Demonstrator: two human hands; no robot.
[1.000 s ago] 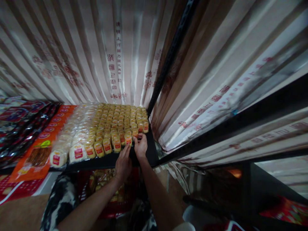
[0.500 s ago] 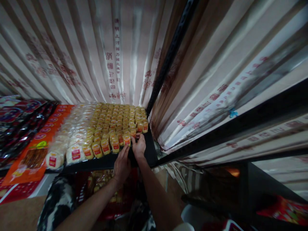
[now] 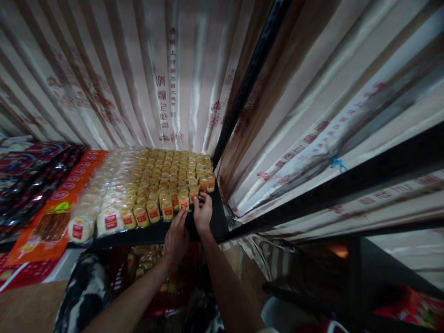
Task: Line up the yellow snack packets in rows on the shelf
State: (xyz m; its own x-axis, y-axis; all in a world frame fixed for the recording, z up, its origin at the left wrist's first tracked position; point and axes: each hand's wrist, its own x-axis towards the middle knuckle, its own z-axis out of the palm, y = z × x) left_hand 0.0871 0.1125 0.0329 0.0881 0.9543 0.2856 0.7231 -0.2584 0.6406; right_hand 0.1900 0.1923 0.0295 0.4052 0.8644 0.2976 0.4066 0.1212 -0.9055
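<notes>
Small yellow wrapped cakes point(image 3: 167, 210) with red labels stand in tight rows on a dark shelf point(image 3: 138, 237). My left hand point(image 3: 176, 238) lies at the front edge, fingers stretched out and tips against the lower front of one wrapped cake point(image 3: 183, 200). Close beside it, my right hand point(image 3: 203, 212) is bent at the row's right end, thumb and fingers apart. Its fingertips touch or nearly touch another wrapped cake point(image 3: 193, 192); the contact is partly hidden. I see nothing held in either hand.
Left of the cakes stand white round packets point(image 3: 110, 221), an orange snack bag point(image 3: 52, 231) and dark glossy bags point(image 3: 38, 180). A black post point(image 3: 243, 99) rises at the shelf's right corner. Printed curtains point(image 3: 187, 83) hang behind. Below the shelf is a red container holding more yellow packets point(image 3: 144, 259).
My right hand has shifted slightly, its fingers a little more apart near the end of the row. My left hand stays at the same cake. The view has moved slightly.
</notes>
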